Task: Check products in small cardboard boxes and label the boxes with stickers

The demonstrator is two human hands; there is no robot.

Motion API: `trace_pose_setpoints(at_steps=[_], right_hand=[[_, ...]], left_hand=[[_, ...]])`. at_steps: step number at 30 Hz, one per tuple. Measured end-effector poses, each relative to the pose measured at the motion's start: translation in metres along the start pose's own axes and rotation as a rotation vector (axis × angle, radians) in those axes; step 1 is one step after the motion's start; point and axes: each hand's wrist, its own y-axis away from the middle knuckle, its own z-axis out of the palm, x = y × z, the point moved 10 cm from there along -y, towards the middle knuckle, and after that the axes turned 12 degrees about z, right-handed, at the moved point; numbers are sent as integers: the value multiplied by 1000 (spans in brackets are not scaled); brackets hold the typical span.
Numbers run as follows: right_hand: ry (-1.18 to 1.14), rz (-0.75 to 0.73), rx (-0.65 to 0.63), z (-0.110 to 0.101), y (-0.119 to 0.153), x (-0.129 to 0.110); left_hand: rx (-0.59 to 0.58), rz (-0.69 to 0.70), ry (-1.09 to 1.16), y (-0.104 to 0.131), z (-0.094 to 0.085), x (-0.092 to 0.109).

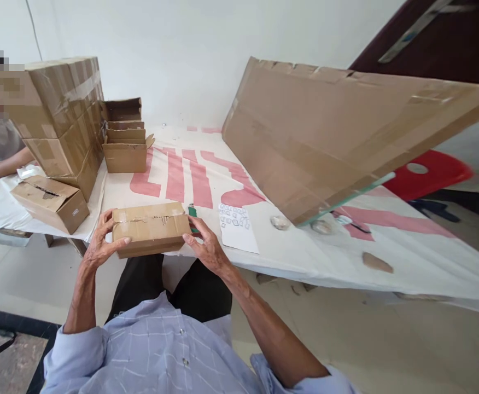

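Observation:
A small closed cardboard box [151, 230] is at the table's front edge, right in front of my lap. My left hand [101, 241] grips its left end, thumb on the front side. At the box's right end, my right hand [205, 246] holds on with the thumb near the front corner and fingers behind. Just behind my right fingers lies a green object [192, 211], partly covered. A white sheet with small drawn shapes [239, 232] lies to the right of my right hand.
Stacked taped boxes [65, 109], an open box [125, 156] and another small box [51, 202] stand at the left, beside a person's arm [12, 163]. A large cardboard panel [346, 131] leans at the right. Tape rolls [280, 222] and a cardboard scrap [377, 262] lie nearby.

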Motion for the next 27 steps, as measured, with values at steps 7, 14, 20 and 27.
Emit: trace_pose_setpoints(at_steps=[7,14,20,27], right_hand=[[168,120,308,-78,-26,42],[808,543,99,-36,-49,90],[990,533,25,-10,-59,92],[585,416,331,-65,-57,55]], left_hand=[[90,17,-84,-7,-25,-8],[132,-20,-120,0,-34,-14],[80,47,-61,6,-18,-4],[40,51,-4,8,-4,-8]])
